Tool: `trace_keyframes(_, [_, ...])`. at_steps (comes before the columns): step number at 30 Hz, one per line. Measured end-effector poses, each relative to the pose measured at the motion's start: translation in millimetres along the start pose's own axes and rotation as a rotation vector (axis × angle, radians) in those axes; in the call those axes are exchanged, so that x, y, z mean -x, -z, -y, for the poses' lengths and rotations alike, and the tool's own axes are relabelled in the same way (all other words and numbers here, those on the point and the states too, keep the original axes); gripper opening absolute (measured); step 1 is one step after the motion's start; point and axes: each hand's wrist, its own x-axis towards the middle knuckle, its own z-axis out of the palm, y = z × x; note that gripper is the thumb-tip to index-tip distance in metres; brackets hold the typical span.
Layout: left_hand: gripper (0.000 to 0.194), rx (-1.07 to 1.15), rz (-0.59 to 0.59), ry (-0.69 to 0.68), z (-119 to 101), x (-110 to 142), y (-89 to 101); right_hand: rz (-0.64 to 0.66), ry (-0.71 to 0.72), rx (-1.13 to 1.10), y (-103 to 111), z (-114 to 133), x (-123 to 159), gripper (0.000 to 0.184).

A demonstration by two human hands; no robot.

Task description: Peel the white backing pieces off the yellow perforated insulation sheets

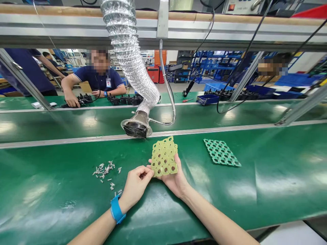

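Note:
A yellow-green perforated panel (163,158) with rows of round holes is held up over the green bench, tilted towards me. An edge showing behind it on the right looks like a second, similar panel. My right hand (176,178) supports it from underneath and along the right side, fingers partly hidden. My left hand (139,180), with a blue wristband (117,209), pinches its lower left corner between thumb and fingers. Left of that hand lies a loose scatter of small whitish pieces (104,170). A green circuit board panel (221,152) with round holes rests flat to the right.
A fume extractor nozzle (137,125) on a silver duct (127,51) hangs beyond the panel. A metal rail (184,132) crosses the bench. Across it, a co-worker (95,75) handles black parts; another person is at the far right. A blue bin (208,99) stands there too.

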Motion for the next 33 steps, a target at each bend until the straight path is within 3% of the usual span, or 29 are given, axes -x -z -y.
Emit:
trace_keyframes(10, [0.033,-0.096,-0.04,-0.121,-0.6,4.0,-1.1,-0.01,-0.003,0.005,-1.5,0.8,1.7,0.077])
trace_keyframes(33, [0.024,-0.119,-0.066,-0.183,-1.6,4.0,-4.1,-0.028,0.004,-0.009,-4.2,1.7,2.2,0.071])
